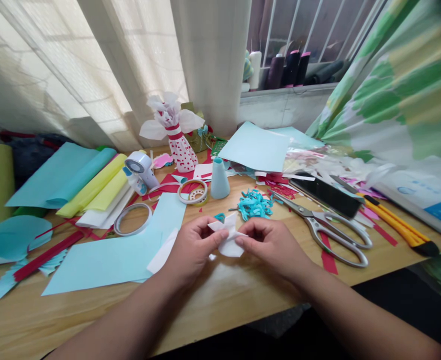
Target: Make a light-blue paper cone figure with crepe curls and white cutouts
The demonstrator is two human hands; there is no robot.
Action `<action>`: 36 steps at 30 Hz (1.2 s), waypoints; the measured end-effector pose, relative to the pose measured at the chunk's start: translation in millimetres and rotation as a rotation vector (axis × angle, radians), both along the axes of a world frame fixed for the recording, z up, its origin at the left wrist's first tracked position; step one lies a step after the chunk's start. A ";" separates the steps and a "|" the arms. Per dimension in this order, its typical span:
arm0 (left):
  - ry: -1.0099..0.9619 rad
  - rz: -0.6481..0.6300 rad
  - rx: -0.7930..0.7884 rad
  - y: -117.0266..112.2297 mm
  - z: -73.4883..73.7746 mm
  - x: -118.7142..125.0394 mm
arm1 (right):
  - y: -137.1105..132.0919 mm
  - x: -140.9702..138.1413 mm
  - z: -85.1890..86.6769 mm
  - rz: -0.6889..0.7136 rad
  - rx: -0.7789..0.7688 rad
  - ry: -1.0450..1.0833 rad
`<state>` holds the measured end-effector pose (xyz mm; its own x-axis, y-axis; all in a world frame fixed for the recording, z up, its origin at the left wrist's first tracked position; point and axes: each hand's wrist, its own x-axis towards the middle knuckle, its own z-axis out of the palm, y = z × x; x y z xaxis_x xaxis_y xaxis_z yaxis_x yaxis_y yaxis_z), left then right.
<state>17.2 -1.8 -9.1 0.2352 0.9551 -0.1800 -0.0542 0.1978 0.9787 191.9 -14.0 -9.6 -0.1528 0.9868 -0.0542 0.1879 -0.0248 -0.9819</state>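
My left hand (192, 247) and my right hand (273, 245) pinch a small folded piece of white paper (228, 240) between them, above the wooden table (220, 310). The left hand's wrist is just past a pale blue paper sheet (111, 255) with a white paper strip (163, 250) lying on it. Beyond my fingers lies a heap of teal paper shreds (255, 205). Large steel scissors (321, 230) lie closed to the right of my right hand.
Rolls of tape (132, 219) and a pale blue paper cone (219, 180) stand nearby. A red-and-white paper figure (175, 135), rolled coloured papers (59, 182) and a yellow utility knife (396, 225) crowd the far side. Curtains and a barred window stand behind the table.
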 end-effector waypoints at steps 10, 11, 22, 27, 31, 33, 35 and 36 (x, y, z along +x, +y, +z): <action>-0.356 0.068 -0.171 -1.7 -1.1 5.7 | -8.7 -1.7 -4.3 0.068 0.056 0.238; -0.364 0.065 -0.160 -2.1 -1.0 5.6 | -10.1 -2.4 -2.6 0.031 0.183 0.133; -0.067 0.057 0.171 -1.8 -5.3 -4.4 | -9.3 7.8 -1.3 -0.007 0.878 -0.363; -0.120 -0.005 0.175 -5.1 -4.9 -4.6 | -7.4 5.9 -0.7 -0.014 0.874 -0.314; -0.228 0.039 0.069 -5.7 -4.6 1.1 | -8.8 7.2 -5.6 -0.117 0.989 -0.371; -0.269 0.091 -0.035 -6.4 -4.7 5.2 | -9.8 8.7 -7.4 -0.146 1.037 -0.421; -0.296 0.049 -0.149 -8.4 -5.0 8.9 | -10.0 10.0 -8.6 -0.168 1.087 -0.489; -0.296 -0.013 -0.192 -9.9 -5.3 10.3 | -9.9 10.5 -9.2 -0.175 1.113 -0.521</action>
